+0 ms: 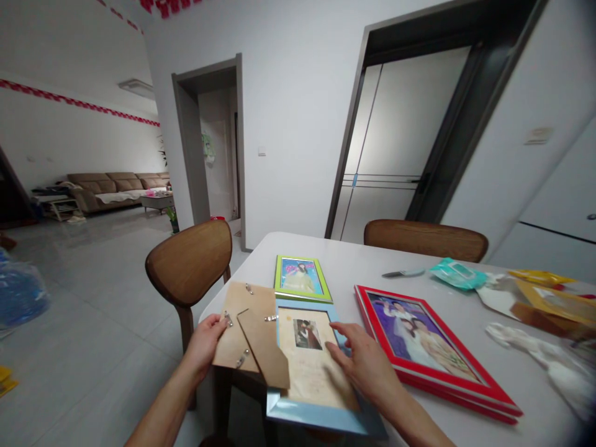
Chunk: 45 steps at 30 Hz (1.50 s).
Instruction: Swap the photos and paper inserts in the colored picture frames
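In the head view, the blue frame (310, 413) is my landmark. Its far end is over the white table (347, 267); whether its near end rests there or is lifted, I cannot tell. Its long axis points away from the person, with a slight slant. Inside its border lies an aged sheet (316, 375) with a small dark picture (308, 334) in the upper part.

The left hand (207, 341) is on the left of the blue frame, closed on the outer edge of a brown backing board (231, 338), next to a metal clip (227, 318). This board is tilted, and it stands just beside the blue frame's left border. Its support flap (264, 354) has a diagonal long axis: the narrow end is far and left, the wide end is near and right, reaching across this border and in front of the sheet. So the sheet is to the right of the left grip, and the right hand (356, 354) is the nearer one to it. The right hand is loosely spread at the blue frame's right border, gripping nothing; whether its fingertips press the sheet, I cannot tell.

Just beyond the blue frame's far end lies a green frame (302, 279); to its right is a red frame (426, 344).
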Each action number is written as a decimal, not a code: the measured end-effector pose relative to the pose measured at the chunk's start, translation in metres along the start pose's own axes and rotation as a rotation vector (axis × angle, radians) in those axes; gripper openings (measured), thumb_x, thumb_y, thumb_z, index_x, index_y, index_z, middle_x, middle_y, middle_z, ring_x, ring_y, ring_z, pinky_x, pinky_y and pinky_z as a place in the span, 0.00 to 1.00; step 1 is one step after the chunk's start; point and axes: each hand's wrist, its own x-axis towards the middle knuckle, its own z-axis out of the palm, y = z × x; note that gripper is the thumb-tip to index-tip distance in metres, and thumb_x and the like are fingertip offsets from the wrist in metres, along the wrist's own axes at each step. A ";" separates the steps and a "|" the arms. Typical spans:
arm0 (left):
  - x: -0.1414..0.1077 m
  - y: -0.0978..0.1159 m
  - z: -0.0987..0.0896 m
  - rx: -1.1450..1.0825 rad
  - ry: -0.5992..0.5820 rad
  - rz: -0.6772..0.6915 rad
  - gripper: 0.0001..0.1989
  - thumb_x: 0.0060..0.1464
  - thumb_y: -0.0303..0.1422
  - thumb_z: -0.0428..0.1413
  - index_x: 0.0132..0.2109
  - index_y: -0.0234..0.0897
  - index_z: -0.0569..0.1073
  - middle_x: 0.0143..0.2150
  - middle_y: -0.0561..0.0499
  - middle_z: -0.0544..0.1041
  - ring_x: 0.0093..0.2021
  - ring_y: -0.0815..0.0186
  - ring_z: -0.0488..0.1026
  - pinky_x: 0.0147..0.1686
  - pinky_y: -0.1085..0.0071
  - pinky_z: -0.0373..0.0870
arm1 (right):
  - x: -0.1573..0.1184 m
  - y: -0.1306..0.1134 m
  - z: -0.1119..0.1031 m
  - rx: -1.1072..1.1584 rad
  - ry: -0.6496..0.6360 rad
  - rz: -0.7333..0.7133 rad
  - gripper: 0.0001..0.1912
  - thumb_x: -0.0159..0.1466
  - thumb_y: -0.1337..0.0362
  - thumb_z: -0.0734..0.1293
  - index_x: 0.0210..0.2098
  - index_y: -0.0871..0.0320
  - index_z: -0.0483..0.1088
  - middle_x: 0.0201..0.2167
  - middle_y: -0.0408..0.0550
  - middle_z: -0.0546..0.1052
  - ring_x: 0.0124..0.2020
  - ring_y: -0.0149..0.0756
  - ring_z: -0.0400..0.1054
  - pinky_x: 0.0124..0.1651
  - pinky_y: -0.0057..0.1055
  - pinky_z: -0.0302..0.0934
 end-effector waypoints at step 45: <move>-0.038 -0.029 0.010 0.436 0.150 0.318 0.23 0.43 0.32 0.48 0.50 0.32 0.59 0.29 0.54 0.68 0.23 0.68 0.68 0.27 0.71 0.67 | -0.003 0.036 0.010 -0.277 -0.083 0.070 0.20 0.55 0.69 0.56 0.46 0.70 0.63 0.40 0.61 0.71 0.41 0.42 0.65 0.44 0.33 0.58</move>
